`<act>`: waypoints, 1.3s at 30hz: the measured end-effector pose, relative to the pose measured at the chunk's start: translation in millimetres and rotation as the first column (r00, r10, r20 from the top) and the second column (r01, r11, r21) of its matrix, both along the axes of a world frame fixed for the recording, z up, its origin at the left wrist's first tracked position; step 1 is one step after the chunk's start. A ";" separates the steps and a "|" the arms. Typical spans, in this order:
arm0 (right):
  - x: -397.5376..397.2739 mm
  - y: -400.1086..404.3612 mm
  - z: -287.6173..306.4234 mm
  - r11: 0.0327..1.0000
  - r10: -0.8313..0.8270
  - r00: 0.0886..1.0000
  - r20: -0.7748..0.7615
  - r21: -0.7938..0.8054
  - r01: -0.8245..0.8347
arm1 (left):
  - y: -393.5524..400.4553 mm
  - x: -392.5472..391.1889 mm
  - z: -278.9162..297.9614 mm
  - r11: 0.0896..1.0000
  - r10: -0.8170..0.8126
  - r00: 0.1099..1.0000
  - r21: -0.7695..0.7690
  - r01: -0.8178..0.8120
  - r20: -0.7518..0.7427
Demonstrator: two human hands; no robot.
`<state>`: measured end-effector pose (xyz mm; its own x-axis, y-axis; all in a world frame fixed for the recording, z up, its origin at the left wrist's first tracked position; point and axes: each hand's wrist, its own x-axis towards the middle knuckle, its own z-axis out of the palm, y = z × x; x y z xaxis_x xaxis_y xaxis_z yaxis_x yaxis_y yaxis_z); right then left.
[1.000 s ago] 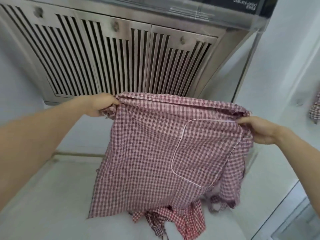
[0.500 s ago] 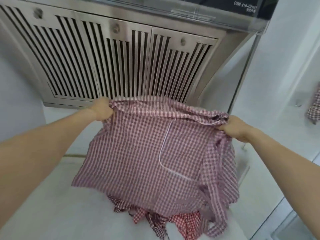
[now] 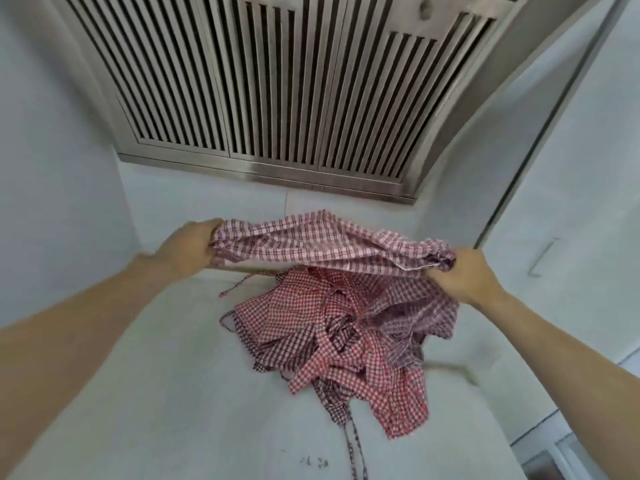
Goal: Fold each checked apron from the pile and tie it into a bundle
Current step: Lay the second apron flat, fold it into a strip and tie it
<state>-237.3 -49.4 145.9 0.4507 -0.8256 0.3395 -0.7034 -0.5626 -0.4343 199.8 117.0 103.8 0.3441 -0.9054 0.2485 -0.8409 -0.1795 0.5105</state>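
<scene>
The person holds a pale red-and-white checked apron (image 3: 325, 242) stretched between both hands above a white counter (image 3: 145, 393); the cloth is gathered into a loose, wrinkled band that runs nearly level from one fist to the other. The left hand (image 3: 188, 247) grips the band's left end, its fingers curled round the bunched fabric, with the back of the hand turned toward the camera; the right hand (image 3: 467, 275) clutches the right end, where the cloth wads up into a dark knot just beyond the knuckles, and a length of the same fabric hangs down beneath that wrist. Both forearms reach in from the lower corners of the view.

Below the held apron, on the counter, lies the pile of checked aprons (image 3: 346, 344); it is a tangled heap of brighter red and darker checks, with straps twisted through it, and one thin tie (image 3: 355, 448) trails from it toward the near edge. The held apron hangs clear of most of the pile, though at the right side the two cannot be told apart.

A stainless-steel slatted range hood (image 3: 277, 84) fills the upper part of the view, fixed against pale walls.
</scene>
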 end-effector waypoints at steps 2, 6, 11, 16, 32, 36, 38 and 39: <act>-2.3 9.6 -42.2 0.996 0.015 0.981 -0.195 0.092 0.004 | 8.3 6.1 -50.6 0.977 -0.080 0.997 0.200 0.077 0.007; -22.5 26.9 -150.6 0.936 0.115 0.910 -0.397 0.349 0.034 | 43.0 -9.1 -148.9 0.922 -0.146 0.988 0.368 0.120 0.042; -58.1 69.8 -244.5 0.780 0.330 0.878 -0.347 0.625 -0.046 | 95.1 -34.2 -224.5 0.747 -0.180 0.981 0.640 0.181 -0.068; -81.7 88.8 -276.9 0.748 0.300 0.867 -0.398 0.662 0.045 | 111.8 -51.5 -240.2 0.614 -0.205 0.973 0.760 0.213 -0.107; -63.9 80.3 -202.4 0.022 0.466 0.853 -0.236 0.966 0.256 | 102.8 -24.9 -193.9 0.135 0.022 0.944 0.937 0.323 -0.328; -59.7 39.6 -172.0 0.084 0.438 0.876 -0.200 0.980 0.182 | 84.5 -1.3 -158.0 0.219 0.133 0.877 0.877 0.428 -0.462; -53.2 25.8 -154.6 0.057 0.401 0.902 -0.160 0.987 0.150 | 74.6 6.7 -143.5 0.282 0.175 0.859 0.860 0.425 -0.482; -49.5 21.0 -145.5 0.043 0.380 0.915 -0.136 0.991 0.129 | 69.5 11.0 -138.1 0.330 0.200 0.851 0.851 0.407 -0.485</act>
<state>-286.8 -28.4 0.4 0.4356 -0.1785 -0.8823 -0.8822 0.1099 -0.4578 210.8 186.5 -34.2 0.0063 -0.4594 -0.8882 -0.6201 -0.6986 0.3570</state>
